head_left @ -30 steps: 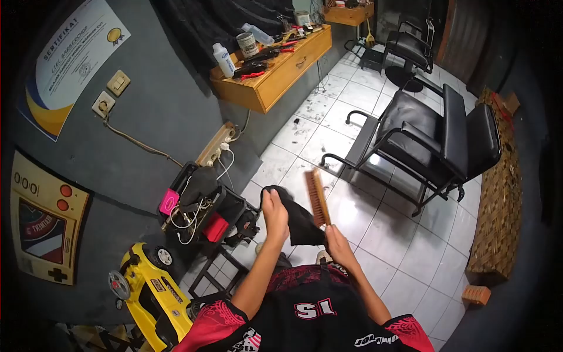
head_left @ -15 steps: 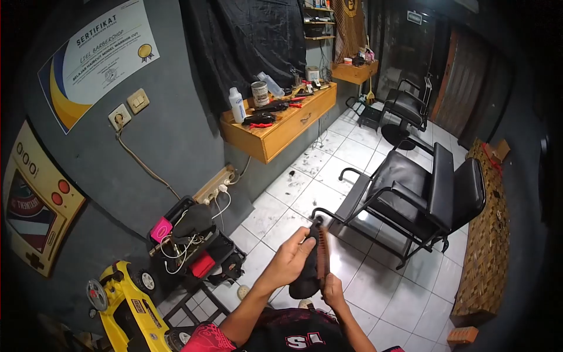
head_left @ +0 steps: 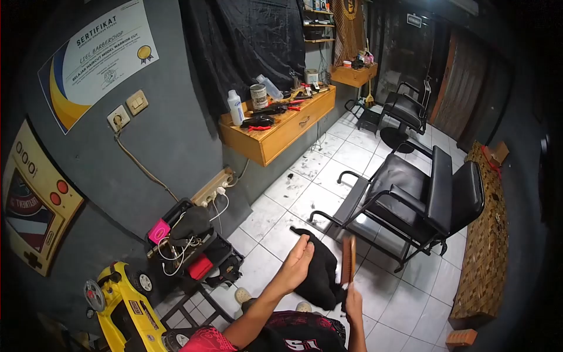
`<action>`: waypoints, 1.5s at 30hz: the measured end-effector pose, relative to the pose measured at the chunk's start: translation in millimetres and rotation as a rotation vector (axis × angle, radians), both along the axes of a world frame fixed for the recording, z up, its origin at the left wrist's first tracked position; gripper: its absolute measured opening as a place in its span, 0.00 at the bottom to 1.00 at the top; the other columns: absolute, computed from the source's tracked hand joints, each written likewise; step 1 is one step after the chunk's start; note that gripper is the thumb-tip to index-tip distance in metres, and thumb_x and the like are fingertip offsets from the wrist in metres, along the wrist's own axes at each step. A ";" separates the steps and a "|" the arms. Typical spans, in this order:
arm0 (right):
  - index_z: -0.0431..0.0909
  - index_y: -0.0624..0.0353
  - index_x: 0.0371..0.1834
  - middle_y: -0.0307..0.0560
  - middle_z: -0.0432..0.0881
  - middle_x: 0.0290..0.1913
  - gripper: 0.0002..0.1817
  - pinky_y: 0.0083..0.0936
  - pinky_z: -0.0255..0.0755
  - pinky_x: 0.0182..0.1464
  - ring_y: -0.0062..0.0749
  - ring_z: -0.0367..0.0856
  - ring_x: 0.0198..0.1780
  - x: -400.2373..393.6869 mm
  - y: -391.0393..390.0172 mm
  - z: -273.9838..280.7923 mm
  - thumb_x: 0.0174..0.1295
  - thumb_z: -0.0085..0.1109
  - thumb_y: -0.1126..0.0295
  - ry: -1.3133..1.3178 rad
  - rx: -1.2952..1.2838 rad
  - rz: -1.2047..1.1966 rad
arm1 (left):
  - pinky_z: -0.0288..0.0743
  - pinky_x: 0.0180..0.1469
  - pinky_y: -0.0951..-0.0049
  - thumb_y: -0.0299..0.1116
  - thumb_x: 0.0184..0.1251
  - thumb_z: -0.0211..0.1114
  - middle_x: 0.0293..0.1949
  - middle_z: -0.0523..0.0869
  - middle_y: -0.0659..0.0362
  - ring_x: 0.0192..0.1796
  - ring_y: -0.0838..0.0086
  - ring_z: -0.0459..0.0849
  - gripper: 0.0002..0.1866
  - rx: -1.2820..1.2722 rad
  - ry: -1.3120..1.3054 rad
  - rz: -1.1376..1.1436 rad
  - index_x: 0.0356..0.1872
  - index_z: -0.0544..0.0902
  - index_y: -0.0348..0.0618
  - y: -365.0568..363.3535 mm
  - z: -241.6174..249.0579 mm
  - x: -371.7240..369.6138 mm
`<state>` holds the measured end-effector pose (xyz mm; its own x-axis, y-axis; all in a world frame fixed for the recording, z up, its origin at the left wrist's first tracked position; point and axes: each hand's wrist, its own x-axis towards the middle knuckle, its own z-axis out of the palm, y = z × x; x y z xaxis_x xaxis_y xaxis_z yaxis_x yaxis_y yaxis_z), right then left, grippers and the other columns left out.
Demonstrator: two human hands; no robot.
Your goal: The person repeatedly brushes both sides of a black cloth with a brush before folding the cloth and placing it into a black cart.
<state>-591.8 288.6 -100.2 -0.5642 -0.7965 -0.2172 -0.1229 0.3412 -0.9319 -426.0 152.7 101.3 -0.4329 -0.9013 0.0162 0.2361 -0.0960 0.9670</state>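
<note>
Reading the clock from the centre of my head feed, I have the left forearm (head_left: pixel 258 314) rising from 6 o'clock, the longer arm in sight, its left hand (head_left: pixel 298 264) angled towards 1 o'clock with the fingers together. The right forearm (head_left: pixel 356 335) comes up nearly vertical at 5 o'clock, and the right hand (head_left: pixel 353 305) sits lower than the left.

The black cloth (head_left: pixel 321 273) hangs between 5 and 6, bunched, behind the left hand's fingers and reaching towards the right hand. I can't tell whether the left hand pinches it, since the hand's own edge hides the contact. The right hand is wrapped firmly around the handle of the wooden brush (head_left: pixel 350 258); that stands upright just beside the cloth's right side, brown bristles turned towards 9.

Around the work, the black chair (head_left: pixel 404 179) takes up 3 o'clock, its footrest reaching in just beyond the cloth and brush, the closest obstacle on that side. Past it, nearer 4, I see the woven box (head_left: pixel 484 234). The wooden drawer unit (head_left: pixel 299 126) is at 12, the yellow toy car (head_left: pixel 120 311) between 7 and 8, and the white bottle (head_left: pixel 236 110) at 11, on the unit.
</note>
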 end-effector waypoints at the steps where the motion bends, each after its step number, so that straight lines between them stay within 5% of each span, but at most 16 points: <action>1: 0.70 0.64 0.22 0.39 0.68 0.18 0.28 0.24 0.58 0.23 0.20 0.65 0.23 2.7 -4.8 37.4 0.70 0.36 0.50 -0.074 -0.032 0.003 | 0.60 0.37 0.85 0.34 0.74 0.44 0.30 0.65 0.69 0.35 0.87 0.61 0.08 -0.026 -0.049 0.054 0.41 0.68 0.41 2.0 -4.0 -3.4; 6: 0.60 0.54 0.15 0.32 0.59 0.12 0.33 0.19 0.50 0.14 0.16 0.58 0.13 36.9 -21.4 114.0 0.63 0.32 0.36 -0.271 -0.503 0.205 | 0.66 0.38 0.79 0.34 0.72 0.47 0.29 0.72 0.62 0.35 0.84 0.68 0.09 -0.200 -0.181 -0.085 0.43 0.70 0.39 6.0 0.9 -17.4; 9: 0.65 0.58 0.21 0.34 0.62 0.14 0.30 0.19 0.52 0.16 0.16 0.59 0.16 43.4 -29.7 44.7 0.67 0.32 0.42 -0.113 -0.461 0.260 | 0.66 0.37 0.80 0.34 0.73 0.47 0.29 0.71 0.63 0.35 0.84 0.68 0.09 -0.191 -0.079 -0.131 0.44 0.70 0.40 9.6 15.0 -22.0; 11: 0.72 0.65 0.32 0.63 0.76 0.22 0.26 0.45 0.68 0.30 0.57 0.77 0.26 31.7 -31.3 17.9 0.68 0.37 0.50 0.382 -0.116 0.358 | 0.63 0.34 0.84 0.34 0.73 0.48 0.27 0.69 0.66 0.32 0.87 0.65 0.08 -0.107 0.058 -0.082 0.45 0.70 0.42 7.7 30.0 -11.5; 16: 0.79 0.69 0.26 0.72 0.77 0.32 0.36 0.50 0.70 0.44 0.65 0.77 0.39 7.1 29.2 -138.4 0.66 0.33 0.44 0.410 0.544 0.435 | 0.67 0.33 0.87 0.35 0.73 0.47 0.29 0.74 0.66 0.29 0.88 0.71 0.07 -0.038 0.297 0.140 0.44 0.69 0.45 -1.5 84.0 24.4; 18: 0.78 0.71 0.24 0.66 0.79 0.23 0.39 0.46 0.73 0.35 0.55 0.81 0.27 -2.1 51.5 -182.6 0.65 0.32 0.42 0.494 0.518 0.411 | 0.68 0.34 0.86 0.36 0.73 0.47 0.30 0.75 0.66 0.31 0.88 0.72 0.09 -0.033 0.253 0.125 0.44 0.69 0.43 -11.5 72.2 33.6; 20: 0.73 0.66 0.16 0.54 0.75 0.15 0.38 0.39 0.70 0.24 0.42 0.75 0.16 -6.2 47.7 -161.0 0.66 0.31 0.41 0.117 0.477 0.267 | 0.66 0.36 0.86 0.36 0.73 0.48 0.31 0.75 0.67 0.32 0.89 0.71 0.08 0.014 0.160 0.130 0.42 0.71 0.43 -12.2 62.7 37.3; 23: 0.65 0.56 0.18 0.35 0.63 0.13 0.28 0.25 0.56 0.15 0.22 0.61 0.12 17.0 -0.4 8.4 0.68 0.34 0.46 -0.243 0.213 0.049 | 0.63 0.36 0.88 0.36 0.73 0.48 0.31 0.74 0.68 0.32 0.90 0.68 0.09 0.015 0.015 0.044 0.42 0.72 0.42 -9.2 35.2 43.2; 28: 0.66 0.60 0.28 0.38 0.66 0.19 0.23 0.21 0.58 0.22 0.21 0.64 0.20 53.6 -19.5 139.8 0.71 0.35 0.52 -0.453 -0.331 0.349 | 0.57 0.33 0.88 0.35 0.72 0.50 0.27 0.68 0.71 0.30 0.90 0.62 0.10 -0.084 -0.132 -0.260 0.40 0.72 0.39 -0.6 41.0 47.8; 31: 0.68 0.61 0.32 0.50 0.69 0.18 0.23 0.31 0.63 0.26 0.42 0.68 0.20 68.2 -30.7 122.1 0.69 0.35 0.50 -0.222 -0.380 0.572 | 0.55 0.31 0.87 0.35 0.71 0.50 0.27 0.70 0.70 0.28 0.88 0.61 0.10 -0.114 -0.059 -0.107 0.40 0.72 0.38 -1.1 46.4 55.1; 32: 0.71 0.61 0.34 0.57 0.73 0.22 0.24 0.38 0.67 0.30 0.55 0.71 0.25 69.6 -30.4 106.4 0.68 0.37 0.49 -0.167 -0.291 0.545 | 0.66 0.50 0.77 0.37 0.70 0.50 0.42 0.75 0.57 0.43 0.76 0.74 0.14 -0.285 -0.148 -0.114 0.45 0.71 0.35 -7.9 46.5 70.6; 36: 0.78 0.54 0.46 0.59 0.81 0.38 0.30 0.43 0.72 0.46 0.56 0.79 0.42 47.8 -0.9 -69.4 0.66 0.32 0.43 0.292 0.521 0.694 | 0.67 0.60 0.66 0.37 0.71 0.46 0.52 0.74 0.50 0.55 0.68 0.75 0.21 -0.547 0.189 0.114 0.59 0.66 0.33 2.3 52.6 87.6; 38: 0.80 0.70 0.34 0.66 0.80 0.34 0.39 0.44 0.72 0.44 0.59 0.79 0.42 29.9 23.7 -108.9 0.64 0.32 0.40 0.214 0.691 0.619 | 0.68 0.61 0.65 0.36 0.71 0.43 0.53 0.74 0.49 0.56 0.65 0.75 0.22 -0.619 0.158 0.099 0.61 0.63 0.33 -12.2 51.6 108.3; 41: 0.80 0.71 0.28 0.65 0.80 0.28 0.39 0.43 0.72 0.40 0.56 0.81 0.35 17.5 39.7 -129.5 0.65 0.32 0.42 0.101 0.580 0.456 | 0.71 0.52 0.70 0.34 0.71 0.47 0.45 0.77 0.53 0.47 0.70 0.78 0.13 -0.348 0.052 0.286 0.49 0.66 0.37 6.9 64.6 85.1; 42: 0.78 0.69 0.27 0.54 0.77 0.20 0.37 0.36 0.70 0.30 0.42 0.77 0.23 18.1 35.4 -112.1 0.66 0.32 0.42 -0.193 0.507 0.282 | 0.70 0.57 0.70 0.35 0.73 0.44 0.51 0.75 0.51 0.52 0.69 0.77 0.20 -0.387 -0.087 0.203 0.60 0.63 0.35 2.1 52.5 99.5; 45: 0.70 0.61 0.24 0.38 0.67 0.17 0.31 0.23 0.62 0.20 0.22 0.65 0.18 24.0 -4.3 13.8 0.67 0.33 0.43 -0.475 0.225 0.101 | 0.68 0.52 0.76 0.37 0.72 0.47 0.43 0.77 0.57 0.46 0.76 0.76 0.14 -0.294 -0.274 0.101 0.50 0.69 0.37 -0.5 36.0 92.8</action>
<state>-567.8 284.2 -86.4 -0.2845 -0.7461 -0.6020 0.2520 0.5477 -0.7978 -333.2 152.2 137.3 -0.3664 -0.9138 0.1755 -0.0397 0.2039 0.9782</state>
